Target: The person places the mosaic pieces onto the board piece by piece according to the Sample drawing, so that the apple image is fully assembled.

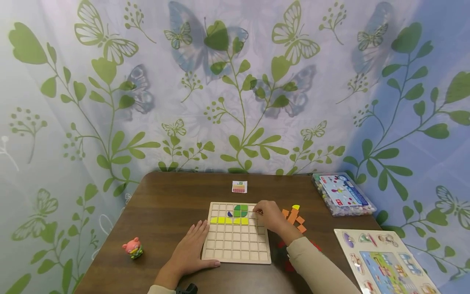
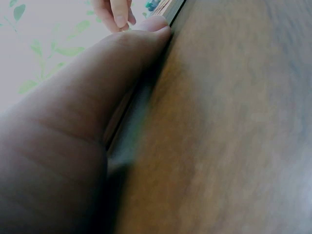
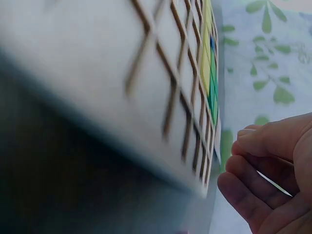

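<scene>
A pale wooden grid board (image 1: 236,249) lies on the table. In its upper cells are green tiles (image 1: 240,211), a dark blue piece (image 1: 230,214) and a row of yellow tiles (image 1: 221,220). My left hand (image 1: 187,249) rests at the board's lower left corner, fingers straight along the left side and thumb by the near edge. Over the board's upper right corner is my right hand (image 1: 271,215). Its thumb (image 3: 265,136) and index finger meet at the tips and the other fingers curl; I cannot tell whether a piece sits between them.
Loose orange tiles (image 1: 293,215) lie right of the board, with red pieces (image 1: 290,266) partly under the right sleeve. A small pattern card (image 1: 239,186) lies beyond the board. A pink figurine (image 1: 133,247) stands left. At right are a bead box (image 1: 343,194) and a picture puzzle (image 1: 385,261).
</scene>
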Tool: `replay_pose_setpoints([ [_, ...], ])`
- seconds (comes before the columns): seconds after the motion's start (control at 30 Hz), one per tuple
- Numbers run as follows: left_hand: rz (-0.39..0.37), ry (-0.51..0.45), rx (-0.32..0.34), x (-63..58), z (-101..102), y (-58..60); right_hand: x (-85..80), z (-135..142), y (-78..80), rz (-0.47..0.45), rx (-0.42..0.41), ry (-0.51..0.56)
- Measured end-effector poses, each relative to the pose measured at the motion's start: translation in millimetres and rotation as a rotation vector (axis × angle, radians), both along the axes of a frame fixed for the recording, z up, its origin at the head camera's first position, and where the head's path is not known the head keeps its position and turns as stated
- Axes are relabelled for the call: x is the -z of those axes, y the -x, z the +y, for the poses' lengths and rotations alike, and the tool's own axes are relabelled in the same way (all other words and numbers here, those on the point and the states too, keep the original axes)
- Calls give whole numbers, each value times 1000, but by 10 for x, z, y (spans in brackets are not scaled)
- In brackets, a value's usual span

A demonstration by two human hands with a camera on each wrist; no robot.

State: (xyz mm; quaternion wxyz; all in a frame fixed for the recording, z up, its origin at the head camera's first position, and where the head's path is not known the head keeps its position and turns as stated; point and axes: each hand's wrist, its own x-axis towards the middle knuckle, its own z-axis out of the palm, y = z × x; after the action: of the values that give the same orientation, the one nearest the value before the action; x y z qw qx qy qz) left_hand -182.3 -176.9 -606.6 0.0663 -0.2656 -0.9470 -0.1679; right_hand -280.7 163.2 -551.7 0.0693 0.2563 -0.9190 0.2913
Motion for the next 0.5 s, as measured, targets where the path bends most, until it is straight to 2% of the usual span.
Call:
replay_pose_setpoints([
  [0.1, -3, 2, 0, 5, 3, 6, -26, 177, 78, 1, 63, -2],
  [0.2, 24, -14, 10, 36, -5, 16, -75, 372, 140, -39, 109, -10],
  [0.33, 42, -22, 4, 70, -15, 25, -121, 656, 232, -96, 151, -49],
  [0.5, 41, -27, -1, 54, -6, 9, -105, 1015, 339, -139, 218, -124],
])
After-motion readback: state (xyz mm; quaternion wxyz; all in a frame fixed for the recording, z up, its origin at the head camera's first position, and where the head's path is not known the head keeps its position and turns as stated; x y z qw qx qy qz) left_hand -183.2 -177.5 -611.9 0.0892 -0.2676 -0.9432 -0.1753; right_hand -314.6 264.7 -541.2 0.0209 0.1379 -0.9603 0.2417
